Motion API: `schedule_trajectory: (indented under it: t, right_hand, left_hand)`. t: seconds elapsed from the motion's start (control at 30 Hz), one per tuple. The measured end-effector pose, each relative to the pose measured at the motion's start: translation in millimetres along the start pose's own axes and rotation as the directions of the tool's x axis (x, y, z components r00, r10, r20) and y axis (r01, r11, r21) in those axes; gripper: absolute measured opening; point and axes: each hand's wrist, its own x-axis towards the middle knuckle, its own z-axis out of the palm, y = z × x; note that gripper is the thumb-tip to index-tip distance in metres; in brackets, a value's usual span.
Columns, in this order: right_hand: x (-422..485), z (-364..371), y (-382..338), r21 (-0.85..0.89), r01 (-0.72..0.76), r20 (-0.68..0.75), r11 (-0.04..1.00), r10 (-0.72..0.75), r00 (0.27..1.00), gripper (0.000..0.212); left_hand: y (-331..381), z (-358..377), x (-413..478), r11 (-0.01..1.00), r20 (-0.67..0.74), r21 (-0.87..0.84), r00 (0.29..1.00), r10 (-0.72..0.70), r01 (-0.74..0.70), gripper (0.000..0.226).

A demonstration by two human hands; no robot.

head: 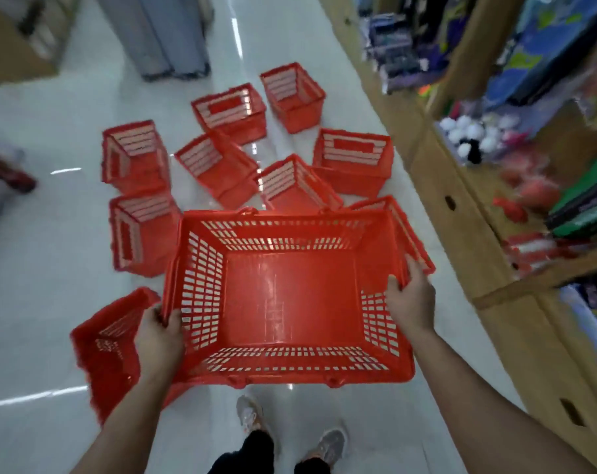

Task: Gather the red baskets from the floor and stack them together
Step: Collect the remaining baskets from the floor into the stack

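The held red basket [290, 295] is up off the floor in front of me, mouth open toward me, its interior empty and its slotted walls intact. My left hand [160, 340] has a closed grip on the left rim near the corner nearest me, fingers wrapped over the edge; my right hand [410, 299] grips the right rim likewise, thumb inside and fingers outside. Just beside my left hand a second basket [109, 350] lies tipped on the floor, partly blurred. Directly behind the held basket's right side another basket [410, 230] shows only its rim and upper wall. Further out, seven more red baskets sit scattered on the white floor [44, 302]: two at the left, one [143, 230] near and one [134, 155] behind it; three toward the middle [218, 169], [295, 186], [232, 111]; one at the right [355, 159]; one farthest away [293, 94]. They stand at differing angles, some touching their neighbours. Wooden shelving [461, 206] with assorted goods runs along my right. My shoes [328, 446] are visible below the basket.
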Motion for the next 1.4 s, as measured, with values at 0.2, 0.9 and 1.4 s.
schedule_trajectory:
  t: [0.2,0.9,1.4]
  right_hand:
    - [-2.6,134.0,-148.8,-0.026,0.268,0.27,0.963,-0.251,0.93,0.05]
    - [-120.7,634.3,-375.9,0.169,0.786,0.854,0.595,-0.486,0.184,0.044]
    - [-162.5,948.7,-294.4,0.531,0.737,0.836,0.418,-0.403,-0.373,0.039]
  left_hand:
    - [-107.3,-103.6,15.4,0.934,-0.225,-0.174,0.911,-0.345,0.311,0.033]
    - [-337.9,-99.2,66.9,0.313,-0.3,-0.721,0.128,-0.945,0.618,0.027]
    - [-411.8,126.1,136.9,-0.074,-0.114,-0.856,-0.327,-0.938,0.511,0.02]
